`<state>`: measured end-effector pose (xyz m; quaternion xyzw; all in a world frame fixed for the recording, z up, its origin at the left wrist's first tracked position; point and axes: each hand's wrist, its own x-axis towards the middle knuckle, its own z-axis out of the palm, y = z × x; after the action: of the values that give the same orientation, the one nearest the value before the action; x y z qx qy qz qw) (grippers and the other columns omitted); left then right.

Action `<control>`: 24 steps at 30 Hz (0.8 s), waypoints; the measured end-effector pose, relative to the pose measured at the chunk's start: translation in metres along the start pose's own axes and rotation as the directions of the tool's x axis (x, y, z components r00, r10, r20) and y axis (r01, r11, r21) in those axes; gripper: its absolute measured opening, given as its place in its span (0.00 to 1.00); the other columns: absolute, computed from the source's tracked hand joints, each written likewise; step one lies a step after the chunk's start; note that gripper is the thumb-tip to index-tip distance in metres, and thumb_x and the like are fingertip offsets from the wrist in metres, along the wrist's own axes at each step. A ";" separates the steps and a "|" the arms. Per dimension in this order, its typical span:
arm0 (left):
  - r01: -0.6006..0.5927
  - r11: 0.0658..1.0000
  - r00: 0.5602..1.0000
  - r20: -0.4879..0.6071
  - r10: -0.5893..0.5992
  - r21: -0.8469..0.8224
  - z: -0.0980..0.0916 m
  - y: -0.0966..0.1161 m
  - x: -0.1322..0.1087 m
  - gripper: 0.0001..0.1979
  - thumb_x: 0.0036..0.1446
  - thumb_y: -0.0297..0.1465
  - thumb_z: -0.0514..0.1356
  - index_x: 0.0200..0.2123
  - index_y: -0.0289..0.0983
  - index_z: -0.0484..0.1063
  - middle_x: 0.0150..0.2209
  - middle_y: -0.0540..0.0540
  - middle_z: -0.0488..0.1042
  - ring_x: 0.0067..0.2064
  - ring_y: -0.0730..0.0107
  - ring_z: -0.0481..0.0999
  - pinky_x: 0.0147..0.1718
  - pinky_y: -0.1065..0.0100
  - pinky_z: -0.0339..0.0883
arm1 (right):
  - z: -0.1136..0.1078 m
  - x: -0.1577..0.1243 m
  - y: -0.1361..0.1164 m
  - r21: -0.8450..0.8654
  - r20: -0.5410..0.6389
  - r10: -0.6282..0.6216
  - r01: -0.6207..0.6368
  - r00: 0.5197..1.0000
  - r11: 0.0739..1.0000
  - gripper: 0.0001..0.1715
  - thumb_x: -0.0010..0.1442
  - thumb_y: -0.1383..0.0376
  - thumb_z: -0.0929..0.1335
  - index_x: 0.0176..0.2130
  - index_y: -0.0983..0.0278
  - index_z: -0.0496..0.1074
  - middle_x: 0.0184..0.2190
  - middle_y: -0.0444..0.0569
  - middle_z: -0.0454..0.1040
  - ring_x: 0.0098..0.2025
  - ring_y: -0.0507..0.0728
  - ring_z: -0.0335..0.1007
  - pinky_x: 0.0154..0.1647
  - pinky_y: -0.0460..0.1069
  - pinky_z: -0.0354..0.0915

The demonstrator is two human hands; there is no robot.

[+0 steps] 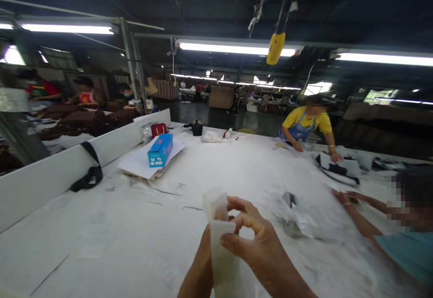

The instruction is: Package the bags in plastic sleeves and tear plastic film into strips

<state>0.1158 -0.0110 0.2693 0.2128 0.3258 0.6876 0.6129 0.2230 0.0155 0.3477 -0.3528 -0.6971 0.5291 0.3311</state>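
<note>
A translucent white plastic sheet (223,262), narrow and folded over near its top, stands upright in front of me. My right hand (253,232) pinches its right edge between thumb and fingers, and the fingers curl round to form a loop. Behind the sheet is my left hand (204,248). Only its side and wrist show, and its fingers are mostly hidden by the plastic. Above the fold, a crumpled clear part (215,203) of the plastic sticks up. Both hands are over the near middle of the white table (135,244).
A blue box (160,150) rests on stacked white boards (135,167). A black strap (89,176) hangs over the left ledge. Clear plastic bags (297,217) lie at right, near a co-worker's arms (358,212). Another co-worker (306,122) handles black-and-white pieces. A yellow control (276,48) hangs overhead.
</note>
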 end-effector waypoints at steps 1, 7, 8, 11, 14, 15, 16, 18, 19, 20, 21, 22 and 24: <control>-0.014 1.000 1.000 -0.003 0.014 -0.005 0.000 -0.003 -0.001 0.32 0.45 0.58 0.60 0.39 0.35 0.71 0.23 0.52 0.65 0.24 0.76 0.59 0.22 0.71 0.52 | 0.001 0.001 0.003 -0.015 -0.032 0.008 -0.009 0.999 1.000 0.08 0.41 0.65 0.75 0.19 0.59 0.72 0.59 0.44 0.63 0.55 0.65 0.63 0.50 0.55 0.66; 0.100 0.995 0.995 0.004 -0.100 -0.030 -0.009 -0.015 -0.011 0.48 0.40 0.68 0.45 0.45 0.32 0.70 0.23 0.45 0.69 0.27 0.66 0.67 0.23 0.68 0.57 | -0.007 0.014 0.020 -0.079 -0.104 0.023 -0.031 0.994 0.996 0.09 0.42 0.65 0.74 0.19 0.60 0.71 0.60 0.46 0.63 0.62 0.65 0.55 0.59 0.59 0.58; 0.110 0.994 0.994 0.015 -0.110 -0.024 -0.012 -0.016 -0.012 0.47 0.41 0.68 0.47 0.44 0.33 0.71 0.25 0.44 0.70 0.29 0.64 0.68 0.25 0.67 0.59 | -0.009 0.016 0.021 -0.040 -0.101 0.050 -0.054 0.994 0.998 0.09 0.42 0.64 0.75 0.19 0.60 0.71 0.60 0.46 0.63 0.62 0.65 0.54 0.58 0.59 0.59; 0.070 0.998 0.994 0.081 -0.070 0.006 -0.017 -0.020 -0.011 0.38 0.41 0.62 0.58 0.42 0.35 0.71 0.27 0.44 0.70 0.31 0.65 0.68 0.27 0.67 0.61 | -0.013 0.020 0.023 0.122 -0.069 0.134 -0.125 0.989 0.985 0.09 0.41 0.62 0.75 0.20 0.61 0.72 0.60 0.48 0.62 0.62 0.65 0.54 0.54 0.55 0.63; 0.042 0.999 0.987 0.154 -0.047 0.032 -0.011 -0.022 -0.005 0.32 0.37 0.53 0.68 0.39 0.35 0.70 0.26 0.49 0.66 0.28 0.72 0.65 0.26 0.71 0.57 | -0.014 0.021 0.022 0.200 -0.057 0.187 -0.172 0.981 0.965 0.10 0.39 0.63 0.76 0.20 0.63 0.73 0.58 0.48 0.64 0.60 0.64 0.58 0.52 0.51 0.63; 0.053 0.998 0.983 0.171 -0.060 0.044 -0.008 -0.022 -0.003 0.32 0.35 0.51 0.70 0.38 0.35 0.69 0.25 0.50 0.65 0.27 0.74 0.63 0.25 0.72 0.55 | -0.014 0.021 0.022 0.221 -0.057 0.196 -0.180 0.979 0.959 0.09 0.39 0.64 0.76 0.20 0.63 0.73 0.57 0.48 0.66 0.59 0.64 0.59 0.52 0.51 0.63; 0.070 0.995 0.981 0.174 -0.080 0.064 -0.004 -0.021 -0.001 0.32 0.34 0.49 0.71 0.37 0.35 0.69 0.24 0.51 0.63 0.26 0.76 0.62 0.24 0.73 0.53 | -0.014 0.021 0.022 0.243 -0.054 0.200 -0.182 0.978 0.953 0.09 0.39 0.64 0.76 0.20 0.64 0.73 0.56 0.48 0.67 0.58 0.63 0.61 0.51 0.50 0.63; 0.101 0.989 0.984 0.132 -0.116 0.111 0.003 -0.018 0.002 0.30 0.35 0.47 0.72 0.37 0.34 0.70 0.23 0.51 0.64 0.25 0.76 0.62 0.23 0.73 0.52 | -0.014 0.020 0.024 0.298 -0.031 0.209 -0.191 0.977 0.935 0.09 0.40 0.64 0.75 0.22 0.64 0.73 0.50 0.49 0.71 0.52 0.61 0.66 0.48 0.49 0.64; 0.118 0.984 0.986 0.104 -0.132 0.134 0.007 -0.017 0.003 0.30 0.36 0.47 0.72 0.38 0.34 0.70 0.23 0.50 0.65 0.25 0.75 0.63 0.23 0.72 0.53 | -0.015 0.020 0.026 0.322 -0.014 0.222 -0.206 0.975 0.924 0.09 0.41 0.64 0.75 0.23 0.65 0.73 0.46 0.49 0.74 0.48 0.60 0.68 0.45 0.48 0.64; 0.134 0.979 0.986 0.075 -0.147 0.153 0.010 -0.015 0.003 0.29 0.37 0.46 0.71 0.38 0.33 0.71 0.24 0.49 0.66 0.26 0.74 0.64 0.24 0.72 0.54 | -0.015 0.020 0.027 0.344 -0.003 0.236 -0.221 0.972 0.913 0.09 0.42 0.64 0.74 0.25 0.65 0.73 0.41 0.49 0.75 0.43 0.58 0.70 0.42 0.48 0.65; 0.150 0.974 0.986 0.054 -0.161 0.168 0.012 -0.014 0.004 0.28 0.38 0.46 0.71 0.38 0.33 0.71 0.24 0.49 0.68 0.26 0.74 0.65 0.24 0.72 0.55 | -0.016 0.020 0.029 0.367 -0.004 0.252 -0.233 0.968 0.900 0.09 0.43 0.65 0.74 0.27 0.65 0.72 0.36 0.48 0.75 0.39 0.56 0.70 0.39 0.47 0.65; 0.163 0.970 0.984 0.040 -0.173 0.181 0.014 -0.014 0.004 0.27 0.38 0.46 0.71 0.37 0.33 0.72 0.24 0.48 0.68 0.27 0.73 0.66 0.25 0.72 0.56 | -0.018 0.020 0.031 0.392 -0.020 0.266 -0.237 0.964 0.889 0.10 0.43 0.66 0.74 0.28 0.65 0.71 0.31 0.45 0.74 0.35 0.54 0.69 0.36 0.46 0.64; 0.185 0.958 0.981 0.023 -0.194 0.218 0.015 -0.016 0.004 0.25 0.39 0.46 0.71 0.33 0.32 0.73 0.24 0.47 0.69 0.27 0.72 0.66 0.26 0.72 0.59 | -0.023 0.020 0.036 0.448 -0.052 0.295 -0.242 0.954 0.861 0.15 0.41 0.68 0.74 0.31 0.65 0.69 0.27 0.42 0.72 0.30 0.50 0.67 0.28 0.43 0.62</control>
<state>0.1367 -0.0035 0.2678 0.2607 0.4037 0.5816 0.6563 0.2365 0.0513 0.3192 -0.3941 -0.4836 0.6907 0.3657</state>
